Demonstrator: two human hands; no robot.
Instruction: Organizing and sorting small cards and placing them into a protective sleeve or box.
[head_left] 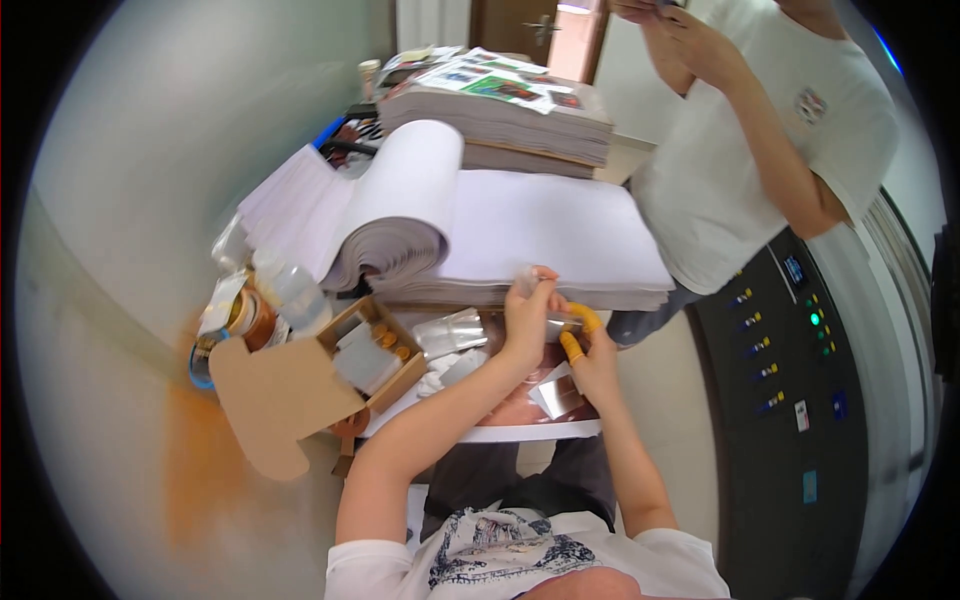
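Over the near edge of the paper stack, both hands work close together. My left hand (528, 318) is closed, with a small clear, crumpled piece, which looks like plastic film (526, 282), at its fingertips. Just right of it, my right hand (597, 365) wears yellow finger cots (571, 346) on its thumb and a finger. Its fingers are bent around a small shiny thing between the hands, too blurred to name. Below them a flat silvery sheet (557, 392) lies on the table. To the left are a clear plastic packet (450, 332) and crumpled white pieces (436, 376).
An open cardboard box (405, 378) holds grey packets and small orange-brown items. Beside it stand a clear bottle (290, 290) and jars. A thick paper stack (560, 225) with a rolled-back part fills the table behind. Another person (740, 150) stands at the right, near a dark control panel (790, 370).
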